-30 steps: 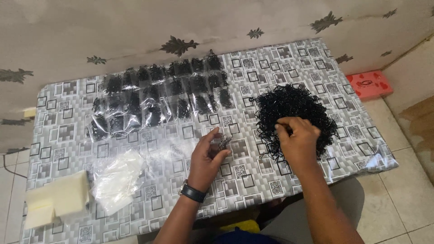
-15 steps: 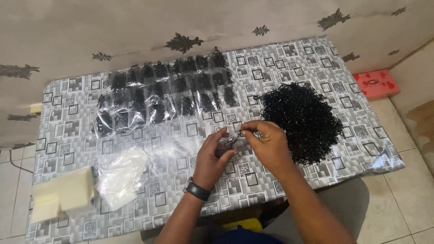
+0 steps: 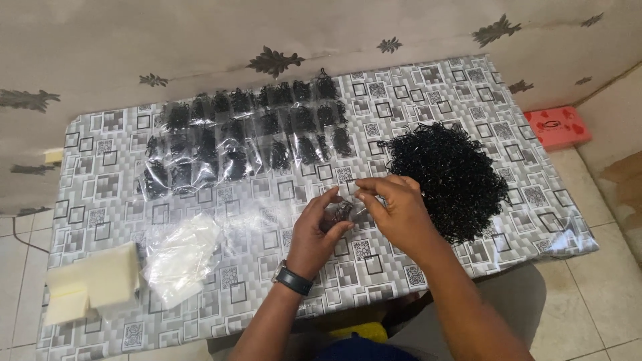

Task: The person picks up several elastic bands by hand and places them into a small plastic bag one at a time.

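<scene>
Change: right hand (image 3: 400, 212) off the black heap a second ago, now met with left hand (image 3: 319, 234) over the table's (image 3: 100, 194) middle.
Hidden: small clear bag (image 3: 342, 208) mostly covered by fingers; dark contents blurred, kind unclear.
Axis: bag's long axis and mouth direction impossible to tell.
Grip: both hands' fingertips pinched together on the bag, held just above the tabletop.
Heap: loose black bands (image 3: 451, 175), just right of right hand.
Rows: filled bags (image 3: 247, 134), beyond the hands.
Left edge: empty clear bags (image 3: 180, 257); pale pads (image 3: 90, 284).
</scene>
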